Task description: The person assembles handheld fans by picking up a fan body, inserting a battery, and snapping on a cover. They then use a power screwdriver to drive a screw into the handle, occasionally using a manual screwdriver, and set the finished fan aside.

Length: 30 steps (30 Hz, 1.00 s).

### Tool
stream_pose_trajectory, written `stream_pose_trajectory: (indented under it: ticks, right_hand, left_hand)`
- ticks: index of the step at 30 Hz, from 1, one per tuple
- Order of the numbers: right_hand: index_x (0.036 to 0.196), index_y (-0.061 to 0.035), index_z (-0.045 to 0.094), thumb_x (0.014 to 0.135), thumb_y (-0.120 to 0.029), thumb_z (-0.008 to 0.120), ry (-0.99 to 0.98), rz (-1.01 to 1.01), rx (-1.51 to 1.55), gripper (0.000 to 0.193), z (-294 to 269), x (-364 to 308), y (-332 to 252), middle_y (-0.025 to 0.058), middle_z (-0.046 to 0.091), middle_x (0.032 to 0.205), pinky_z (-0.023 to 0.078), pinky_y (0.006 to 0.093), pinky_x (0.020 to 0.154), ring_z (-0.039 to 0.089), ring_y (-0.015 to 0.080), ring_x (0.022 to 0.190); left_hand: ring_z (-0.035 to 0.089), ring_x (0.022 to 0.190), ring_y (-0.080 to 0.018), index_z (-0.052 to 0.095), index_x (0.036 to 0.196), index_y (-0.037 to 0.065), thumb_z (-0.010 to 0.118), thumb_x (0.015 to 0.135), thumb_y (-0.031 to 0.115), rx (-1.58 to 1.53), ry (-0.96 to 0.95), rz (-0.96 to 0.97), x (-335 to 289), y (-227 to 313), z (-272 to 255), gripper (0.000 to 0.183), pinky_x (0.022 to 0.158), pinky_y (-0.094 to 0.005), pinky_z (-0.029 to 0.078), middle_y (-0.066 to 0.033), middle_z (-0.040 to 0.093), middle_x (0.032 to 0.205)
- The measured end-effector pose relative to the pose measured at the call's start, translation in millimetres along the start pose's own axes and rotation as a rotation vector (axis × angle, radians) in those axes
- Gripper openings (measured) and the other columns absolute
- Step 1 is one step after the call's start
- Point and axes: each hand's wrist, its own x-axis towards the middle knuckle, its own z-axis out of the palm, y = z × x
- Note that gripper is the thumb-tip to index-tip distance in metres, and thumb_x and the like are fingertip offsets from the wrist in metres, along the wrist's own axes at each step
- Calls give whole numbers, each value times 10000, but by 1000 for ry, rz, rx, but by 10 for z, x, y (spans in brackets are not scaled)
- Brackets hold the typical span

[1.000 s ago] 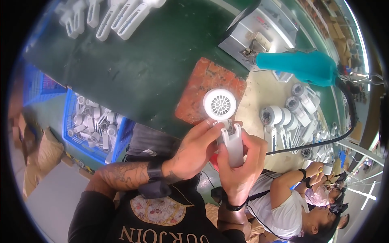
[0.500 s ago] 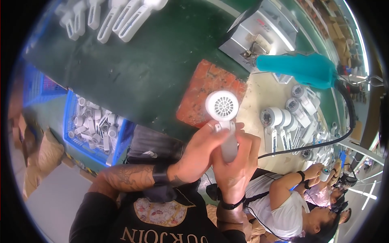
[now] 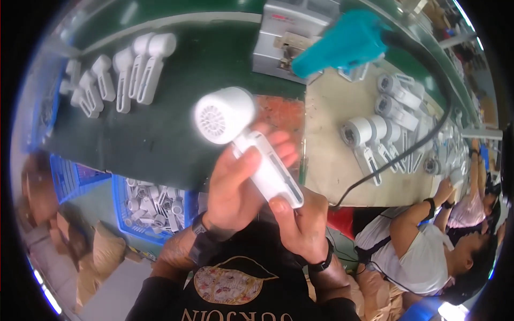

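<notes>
A worker's two bare hands share a white fan point(image 3: 251, 140) above the edge of a green table point(image 3: 176, 139). The left hand point(image 3: 235, 187) is closed around the neck, its thumb laid across the front and its fingertips showing past the far side of the handle. The right hand point(image 3: 302, 222) grips the foot of the handle, thumb pressed on the front near the tip, the other fingers curled behind and partly hidden. The round head, its grille facing up, tilts away beyond the left fingertips.

Just past those fingertips lies a red board point(image 3: 284, 115); farther beyond stand a grey machine point(image 3: 267, 53) and a teal tool point(image 3: 342, 43), slightly blurred. Well left of the left fingers, more white fans point(image 3: 152, 75) lie side by side. Right of the right fingers, a black cord point(image 3: 396, 155) crosses a beige sheet point(image 3: 326, 155) bearing another group of fans point(image 3: 369, 134). Lower left of the left fingers, a blue basket point(image 3: 126, 227) holds small parts point(image 3: 155, 206). At far right, a co-worker in a white shirt point(image 3: 412, 257) sits beside the table.
</notes>
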Motion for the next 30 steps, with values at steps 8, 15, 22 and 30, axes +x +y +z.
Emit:
stream_pose_trajectory:
  ticks: [8,15,22,30]
  right_hand:
    - [868,16,639,964,-261,693,133,-71,29,298,116,81,120,131,579,653,452,422,522,583,337,546]
    - [1412,46,473,921,-415,725,293,-63,26,719,-73,306,130,131,574,1135,482,355,843,588,217,961]
    - [1483,5,423,975,-289,686,576,-358,100,643,-251,1242,72,115,535,1369,377,377,1109,533,233,1246]
    - [1457,22,442,952,-192,680,502,-359,253,598,-449,1168,79,130,577,1360,409,432,1100,571,262,1224]
  left_hand:
    - [530,1318,-314,341,1499,-15,579,1022,252,-5,122,24,90,-63,16,596,1179,-488,380,-213,474,1472]
    - [718,865,-206,645,1224,17,683,948,169,1180,125,380,366,403,-98,318,769,-333,560,-156,750,1024]
    - [681,899,-316,670,1155,90,706,836,154,1888,-220,676,572,515,-180,327,737,-444,561,-121,699,990]
    - [675,919,-319,711,1153,100,778,848,222,1771,-275,735,540,563,-175,335,788,-413,562,-92,725,1043]
